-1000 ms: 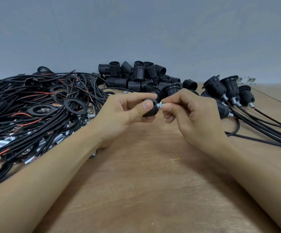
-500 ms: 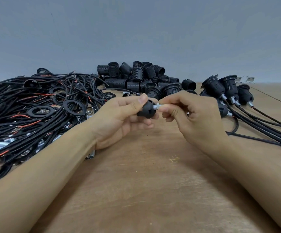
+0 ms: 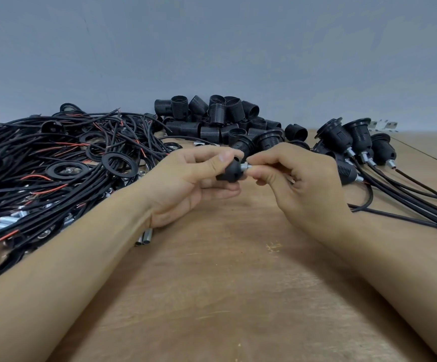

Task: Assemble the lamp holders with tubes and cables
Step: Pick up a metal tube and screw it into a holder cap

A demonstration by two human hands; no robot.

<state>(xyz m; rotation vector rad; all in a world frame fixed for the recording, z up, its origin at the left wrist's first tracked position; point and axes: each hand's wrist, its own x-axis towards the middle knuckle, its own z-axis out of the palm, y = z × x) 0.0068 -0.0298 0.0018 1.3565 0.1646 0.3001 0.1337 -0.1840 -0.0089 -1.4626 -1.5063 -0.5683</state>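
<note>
My left hand (image 3: 186, 184) grips a black lamp holder cap (image 3: 231, 171) between thumb and fingers above the table's middle. A short silver threaded tube (image 3: 246, 167) sticks out of the cap's right end, and my right hand (image 3: 298, 184) pinches it with thumb and forefinger. Most of the tube is hidden by my fingertips. A heap of black threaded lamp holder bodies (image 3: 212, 118) lies behind my hands. A tangle of black cables (image 3: 42, 165) with red ends, black rings and silver tubes covers the left.
Several assembled lamp holders with cables (image 3: 355, 142) lie at the right, cables trailing to the right edge. Loose silver tubes (image 3: 145, 236) lie under my left wrist. The wooden table (image 3: 225, 283) stretches toward me; a grey wall stands behind.
The cap in my left hand has turned and tilted a little, and both hands have shifted slightly. My right fingers stay on the tube.
</note>
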